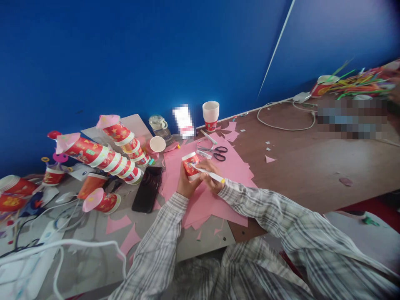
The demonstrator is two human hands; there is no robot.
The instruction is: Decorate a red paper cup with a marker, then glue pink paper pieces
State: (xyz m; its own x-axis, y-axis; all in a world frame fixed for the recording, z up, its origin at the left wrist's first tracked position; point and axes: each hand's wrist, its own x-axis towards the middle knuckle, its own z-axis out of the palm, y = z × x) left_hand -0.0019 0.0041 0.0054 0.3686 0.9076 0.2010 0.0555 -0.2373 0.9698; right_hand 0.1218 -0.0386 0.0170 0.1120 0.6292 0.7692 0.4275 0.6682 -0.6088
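My left hand (185, 184) is wrapped round a red-and-white paper cup (189, 163) over a pile of pink paper (231, 204). In my right hand (210, 174) is a white marker (213, 175) with a yellow end, its tip against or very near the cup's side. Just beyond the hands lie dark-handled scissors (220, 153) and a small white tube (204, 154). A white pen-like stick (208, 137) rests farther back on the paper.
Towers of stacked red cups (106, 158) with pink cone tops stand left, near a black phone (147, 189). Behind are a glass jar (160, 127), a white cup (157, 144) and stacked cups (211, 114). White cables (90, 243) cross the left; colourful sticks (359, 85) lie far right.
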